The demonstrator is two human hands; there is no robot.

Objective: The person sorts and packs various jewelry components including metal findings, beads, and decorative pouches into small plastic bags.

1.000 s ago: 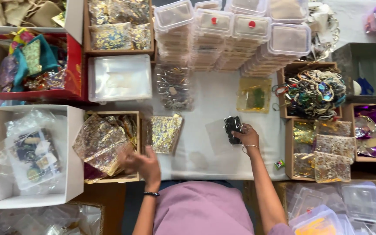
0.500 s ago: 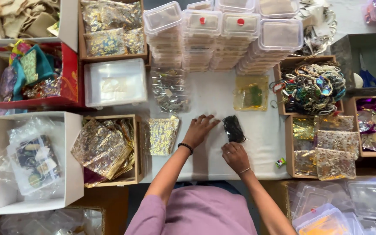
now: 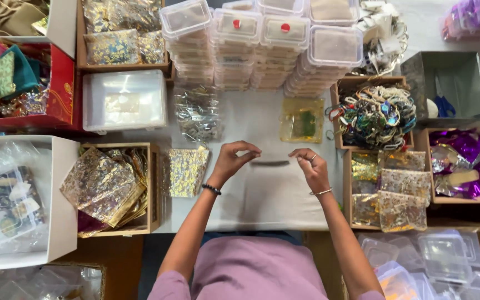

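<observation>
1. A wooden tray of gold-patterned sheer pouches (image 3: 104,186) sits at the left of the white tabletop (image 3: 273,205), with one loose gold-patterned pouch (image 3: 187,171) just beside it.
2. The left hand (image 3: 231,161) is raised over the tabletop, its fingers (image 3: 251,151) pinched on one end of a thin dark strip (image 3: 269,163).
3. That strip stretches level between both hands, above the tabletop's middle.
4. The right hand (image 3: 311,166), ringed and braceleted, has its fingers (image 3: 297,154) curled at the other end; whether they grip it cannot be told.
5. A wooden box of multicoloured bangles (image 3: 374,114) stands near the right.
</observation>
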